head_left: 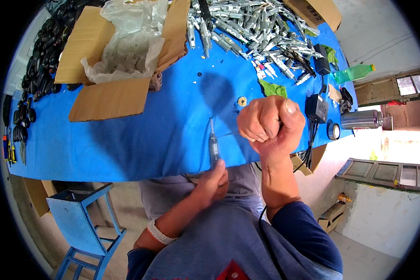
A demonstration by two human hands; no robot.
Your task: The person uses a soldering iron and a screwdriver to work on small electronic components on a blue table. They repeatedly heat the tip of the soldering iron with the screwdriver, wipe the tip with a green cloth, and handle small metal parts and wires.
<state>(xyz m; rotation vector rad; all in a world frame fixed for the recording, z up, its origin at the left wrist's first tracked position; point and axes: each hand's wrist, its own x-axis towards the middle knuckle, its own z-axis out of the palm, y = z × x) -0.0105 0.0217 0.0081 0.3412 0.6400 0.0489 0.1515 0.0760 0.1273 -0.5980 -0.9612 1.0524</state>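
Note:
My left hand (213, 183) is closed around the lower end of a slim grey part with a thin metal tip (213, 148). It points away from me, over the front edge of the blue cloth. My right hand (271, 122) is raised above the table to the right, curled into a fist with the thumb on top. Whatever it may hold is hidden by the fingers. Just beyond that fist lie a small yellowish ring (241, 101) and a crumpled green cloth (272, 88).
A large pile of silvery slim parts (261, 32) covers the far side. An open cardboard box (109, 100) with plastic lining stands left, beside heaped black casings (44, 60). At right are a black power adapter (317, 108), a green bottle (352, 73) and a dark jar (360, 119).

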